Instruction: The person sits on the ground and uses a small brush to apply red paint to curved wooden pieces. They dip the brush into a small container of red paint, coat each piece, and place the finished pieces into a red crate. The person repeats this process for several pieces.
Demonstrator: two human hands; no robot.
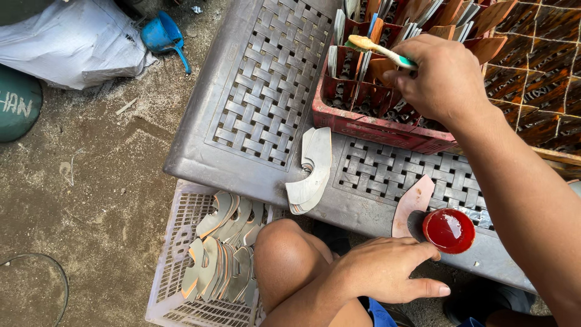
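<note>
My right hand (445, 79) holds a toothbrush (378, 49) with a green and white handle over a red plastic crate (369, 124) packed with upright curved metal blades coated reddish-brown. My left hand (387, 269) rests by my bare knee at the near edge of the grey plastic table (254, 91), fingers spread, holding nothing. Just beyond its fingertips stands a small red cup of red liquid (448, 230). A single coated blade (408, 206) lies flat beside the cup. A small stack of bare grey blades (311, 169) lies mid-table.
A white plastic crate (175, 266) on the dirt floor below the table holds several bare blades. A blue scoop (162, 33) and a white sack (66, 39) lie at the far left. A rusty wire grid (538, 79) stands at right.
</note>
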